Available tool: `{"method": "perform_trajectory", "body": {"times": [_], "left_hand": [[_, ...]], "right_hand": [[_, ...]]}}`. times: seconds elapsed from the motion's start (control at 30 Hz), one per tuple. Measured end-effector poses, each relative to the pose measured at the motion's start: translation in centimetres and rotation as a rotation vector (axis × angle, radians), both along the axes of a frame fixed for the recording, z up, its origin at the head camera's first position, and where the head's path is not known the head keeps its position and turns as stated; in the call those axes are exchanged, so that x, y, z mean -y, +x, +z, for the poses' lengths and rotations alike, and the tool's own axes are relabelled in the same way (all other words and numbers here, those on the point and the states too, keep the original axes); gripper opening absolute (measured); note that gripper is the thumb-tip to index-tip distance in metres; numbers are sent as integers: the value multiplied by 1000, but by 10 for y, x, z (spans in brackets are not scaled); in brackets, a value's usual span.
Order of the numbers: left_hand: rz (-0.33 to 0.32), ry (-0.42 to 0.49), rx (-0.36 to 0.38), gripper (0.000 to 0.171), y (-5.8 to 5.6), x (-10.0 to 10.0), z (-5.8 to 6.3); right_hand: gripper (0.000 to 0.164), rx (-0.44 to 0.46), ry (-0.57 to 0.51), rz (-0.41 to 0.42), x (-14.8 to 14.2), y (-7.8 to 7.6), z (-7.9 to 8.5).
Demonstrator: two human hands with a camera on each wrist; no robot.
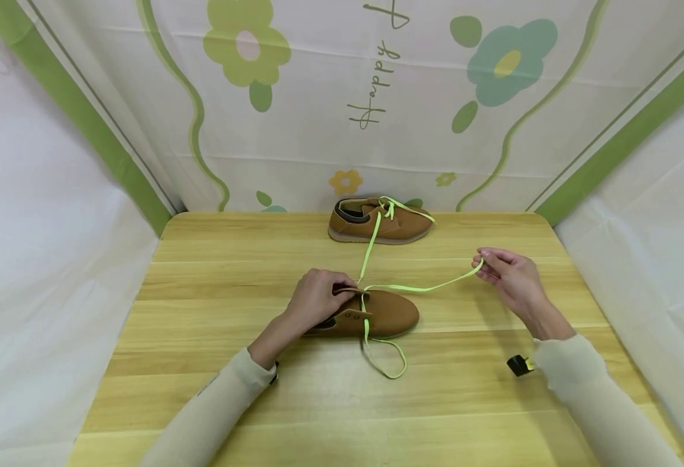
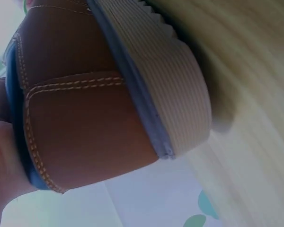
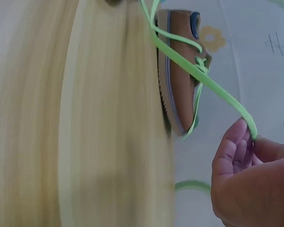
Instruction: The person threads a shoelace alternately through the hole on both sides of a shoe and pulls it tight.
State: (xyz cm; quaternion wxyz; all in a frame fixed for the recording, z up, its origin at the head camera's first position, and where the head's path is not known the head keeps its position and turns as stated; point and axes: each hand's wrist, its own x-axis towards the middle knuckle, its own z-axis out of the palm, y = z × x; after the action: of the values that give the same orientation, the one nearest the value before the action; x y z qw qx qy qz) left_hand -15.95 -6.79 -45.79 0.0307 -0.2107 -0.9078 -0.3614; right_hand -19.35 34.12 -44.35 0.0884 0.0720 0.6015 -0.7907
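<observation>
Bench (image 1: 330, 415): pale wood, grain running L–R, goes past bottom of head view. Small black item (image 1: 517, 365) w/ yellow bit just beside R sleeve (image 1: 569, 363). Near shoe (image 1: 397, 314), brown, approx. mid-bench, toe R; green lace (image 1: 425, 289) crosses it, loop on wood on near side. L hand (image 1: 318, 298) at shoe: grip narrowed to pinch on far eyelet flap. R hand (image 1: 513, 279) well apart, R: grip narrowed to fingertip pinch, lace end held. Wood extends from near shoe to both side edges. Far shoe (image 1: 402, 227) at back edge, strand twd near one. Floral cloth (image 1: 318, 130) behind; white sheets (image 1: 657, 272) both sides.
</observation>
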Motion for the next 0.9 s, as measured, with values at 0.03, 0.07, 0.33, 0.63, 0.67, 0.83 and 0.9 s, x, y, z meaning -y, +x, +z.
{"method": "perform_trajectory", "body": {"times": [0.03,0.07,0.33,0.63,0.67,0.83,0.9], "left_hand": [[-8,3,-3,14,2,1,1],[-11,3,-10,17,3,3,2],[27,91,-190,24,22,15,11],[-76,63,-55,7,38,15,14],[-78,50,-37,7,39,15,14],[-59,35,34,5,40,13,12],[-44,29,47,6,40,12,11]], "right_hand": [[16,-11,14,19,3,1,2],[17,-21,34,34,7,2,4],[17,-124,165,85,40,9,26],[13,-162,193,161,77,23,33],[16,-159,210,171,81,24,33],[22,-159,331,244,100,33,31],[20,-170,387,277,106,37,31]]}}
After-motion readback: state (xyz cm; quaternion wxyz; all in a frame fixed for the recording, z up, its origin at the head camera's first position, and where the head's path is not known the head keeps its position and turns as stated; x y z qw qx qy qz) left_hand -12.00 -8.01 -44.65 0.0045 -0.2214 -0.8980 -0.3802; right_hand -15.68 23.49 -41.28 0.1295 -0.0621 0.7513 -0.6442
